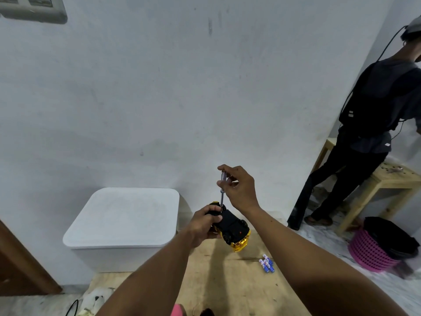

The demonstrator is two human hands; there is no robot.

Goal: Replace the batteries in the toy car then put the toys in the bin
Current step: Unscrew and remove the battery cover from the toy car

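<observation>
My left hand [205, 222] grips a gold toy car [234, 229] turned upside down, its black underside facing up. Above it, my right hand [239, 188] pinches the handle of a small screwdriver [222, 190] that stands upright with its tip on the car's underside near the left-hand end. Several blue-and-white batteries [266, 263] lie on the wooden board [227, 281] to the right of the car. A white bin with its lid on [127, 215] stands at the left against the wall. A white plush toy [95, 301] lies at the lower left.
Another person in dark clothes [364, 133] stands at the right by a wooden table [387, 181]. A pink basket with a black bag [382, 245] sits on the floor beside it. A brown door edge [18, 263] is at the left. A pink object [177, 310] shows at the bottom edge.
</observation>
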